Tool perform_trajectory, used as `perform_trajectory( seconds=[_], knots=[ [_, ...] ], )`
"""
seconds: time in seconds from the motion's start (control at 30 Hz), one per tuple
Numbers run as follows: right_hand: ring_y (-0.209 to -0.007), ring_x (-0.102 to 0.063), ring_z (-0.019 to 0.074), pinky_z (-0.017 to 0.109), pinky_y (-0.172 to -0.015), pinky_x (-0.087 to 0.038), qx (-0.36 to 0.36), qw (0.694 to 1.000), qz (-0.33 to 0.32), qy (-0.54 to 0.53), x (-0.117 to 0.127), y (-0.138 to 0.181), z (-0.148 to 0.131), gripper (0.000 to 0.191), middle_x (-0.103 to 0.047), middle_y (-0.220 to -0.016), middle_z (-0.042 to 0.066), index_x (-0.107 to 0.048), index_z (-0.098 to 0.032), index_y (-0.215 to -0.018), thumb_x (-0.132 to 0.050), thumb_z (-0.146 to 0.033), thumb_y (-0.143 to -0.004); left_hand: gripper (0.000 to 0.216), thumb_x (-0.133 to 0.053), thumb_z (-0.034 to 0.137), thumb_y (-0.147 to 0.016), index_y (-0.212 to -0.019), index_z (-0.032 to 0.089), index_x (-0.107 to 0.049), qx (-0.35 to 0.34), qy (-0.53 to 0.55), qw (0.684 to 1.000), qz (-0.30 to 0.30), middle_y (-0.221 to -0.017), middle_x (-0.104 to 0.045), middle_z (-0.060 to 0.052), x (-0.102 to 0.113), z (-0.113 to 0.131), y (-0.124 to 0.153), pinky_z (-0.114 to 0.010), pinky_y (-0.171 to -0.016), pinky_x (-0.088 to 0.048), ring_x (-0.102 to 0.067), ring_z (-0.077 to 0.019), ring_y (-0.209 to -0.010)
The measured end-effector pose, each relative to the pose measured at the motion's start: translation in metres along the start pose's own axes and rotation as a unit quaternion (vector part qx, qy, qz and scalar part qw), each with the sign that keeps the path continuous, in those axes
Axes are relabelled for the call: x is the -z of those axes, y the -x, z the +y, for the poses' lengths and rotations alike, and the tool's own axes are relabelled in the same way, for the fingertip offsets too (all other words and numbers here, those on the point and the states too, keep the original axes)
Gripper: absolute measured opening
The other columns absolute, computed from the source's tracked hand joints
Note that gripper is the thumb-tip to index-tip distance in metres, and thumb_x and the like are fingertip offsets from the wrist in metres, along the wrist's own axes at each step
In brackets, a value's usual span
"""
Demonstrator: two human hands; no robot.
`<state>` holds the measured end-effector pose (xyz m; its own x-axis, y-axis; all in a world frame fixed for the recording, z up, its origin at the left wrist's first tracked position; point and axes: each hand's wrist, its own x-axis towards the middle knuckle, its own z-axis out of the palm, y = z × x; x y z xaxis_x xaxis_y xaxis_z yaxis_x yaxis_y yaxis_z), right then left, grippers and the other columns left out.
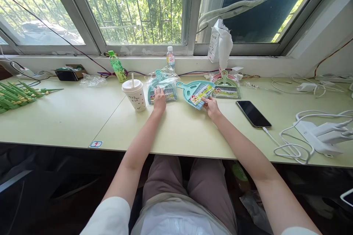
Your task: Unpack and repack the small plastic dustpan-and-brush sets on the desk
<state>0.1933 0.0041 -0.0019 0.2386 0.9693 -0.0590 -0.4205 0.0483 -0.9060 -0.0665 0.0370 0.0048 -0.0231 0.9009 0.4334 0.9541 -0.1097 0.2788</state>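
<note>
My left hand lies with its fingers stretched over a teal dustpan and brush set in a clear plastic bag on the table. My right hand is closed on the lower right edge of another teal dustpan and brush set. That set shows no bag around it. It is tilted, its handle pointing left, and a yellow printed label covers part of the brush. Behind my right hand lies a bagged green and pink dustpan set.
Left of my left hand stands a white lidded cup with a straw. A green bottle, a small clear bottle and a tissue pack are at the back. Right are a phone and a power strip with looped cables.
</note>
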Motion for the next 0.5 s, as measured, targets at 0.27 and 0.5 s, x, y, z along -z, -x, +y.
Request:
perform_trajectory(
  seconds=[0.27,0.5],
  knots=[
    [-0.079,-0.071,0.0163,0.029,-0.076,-0.062,0.016,0.994,-0.107,0.006,-0.007,0.007,-0.007,0.019,-0.074,-0.092,0.003,-0.068,-0.018,-0.09,-0.073,-0.013,-0.072,0.061,-0.041,0.01,-0.086,-0.147,0.009,-0.036,0.042,-0.021,0.998,0.05,-0.153,-0.035,-0.019,0.012,0.003,0.001,-0.047,-0.107,-0.042,-0.036,-0.033,-0.138],
    [-0.086,-0.072,0.0216,0.035,-0.08,-0.061,0.007,0.981,-0.186,0.049,-0.008,0.01,-0.001,0.033,-0.075,-0.095,0.007,-0.071,-0.017,-0.093,-0.083,-0.024,-0.063,0.056,-0.035,0.005,-0.086,-0.139,0.018,-0.049,0.065,0.052,0.987,0.134,-0.131,-0.054,-0.016,0.018,-0.005,-0.001,-0.048,-0.107,-0.04,-0.046,-0.0316,-0.126]
  ],
)
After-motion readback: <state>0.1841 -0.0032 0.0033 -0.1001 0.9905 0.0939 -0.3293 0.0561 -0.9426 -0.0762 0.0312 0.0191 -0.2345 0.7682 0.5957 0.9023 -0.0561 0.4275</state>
